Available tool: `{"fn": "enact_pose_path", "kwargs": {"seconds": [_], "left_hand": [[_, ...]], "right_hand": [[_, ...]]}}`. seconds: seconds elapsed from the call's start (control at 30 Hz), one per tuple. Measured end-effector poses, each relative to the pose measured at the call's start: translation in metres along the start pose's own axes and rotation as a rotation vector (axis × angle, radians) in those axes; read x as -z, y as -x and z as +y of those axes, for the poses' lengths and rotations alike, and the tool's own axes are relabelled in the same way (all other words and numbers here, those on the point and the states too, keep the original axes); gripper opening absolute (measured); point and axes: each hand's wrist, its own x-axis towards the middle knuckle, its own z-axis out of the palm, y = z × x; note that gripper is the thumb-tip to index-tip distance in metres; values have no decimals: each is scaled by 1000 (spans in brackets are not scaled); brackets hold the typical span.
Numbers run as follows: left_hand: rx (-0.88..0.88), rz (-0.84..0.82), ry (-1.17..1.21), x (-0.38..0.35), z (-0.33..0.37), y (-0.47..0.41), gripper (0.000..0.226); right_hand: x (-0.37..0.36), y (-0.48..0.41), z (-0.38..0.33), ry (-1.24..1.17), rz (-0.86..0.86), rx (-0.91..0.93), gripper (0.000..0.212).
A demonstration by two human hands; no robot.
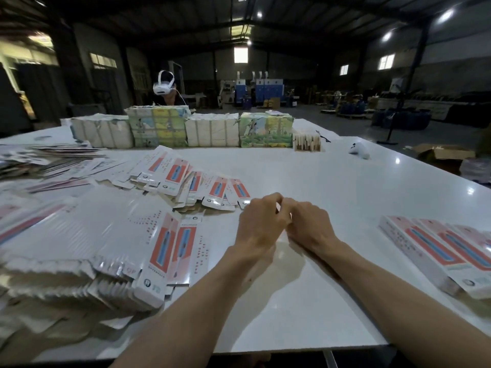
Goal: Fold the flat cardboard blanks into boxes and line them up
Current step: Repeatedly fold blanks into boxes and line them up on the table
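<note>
My left hand (259,221) and my right hand (308,224) meet knuckle to knuckle above the white table (318,176), fingers curled inward. Between them they grip a white and pink cardboard box (278,207); only a thin sliver of it shows, the rest is hidden by the hands. A thick stack of flat blanks (79,248), white with red and blue print, lies at the near left. More blanks (186,179) are fanned out loosely behind it. At the right edge, folded boxes (435,251) lie side by side in a row.
Wrapped bundles (159,128) stand in a row across the far side of the table, with a small wooden-looking pack (307,142) at its right end. A white controller (358,150) lies at the far right. A person wearing a white headset (164,86) stands behind the bundles.
</note>
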Motion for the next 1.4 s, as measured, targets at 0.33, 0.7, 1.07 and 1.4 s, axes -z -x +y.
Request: {"fn": "enact_pose_path", "kwargs": {"seconds": [0.33,0.7,1.07,1.4], "left_hand": [[410,-88,-708,129,-47,-2,58],[623,-130,-756,165,-64,21,95],[343,-59,-470,176,-38,8,16],[425,-495,604,65,9,-39,32]], "right_hand": [[-7,-7,6,-149,20,-67,18],[-4,-3,5,-237,7,-73,19],[-4,-4,5,-316,32,-86,17],[1,-9,14,-675,272,-165,16]]}}
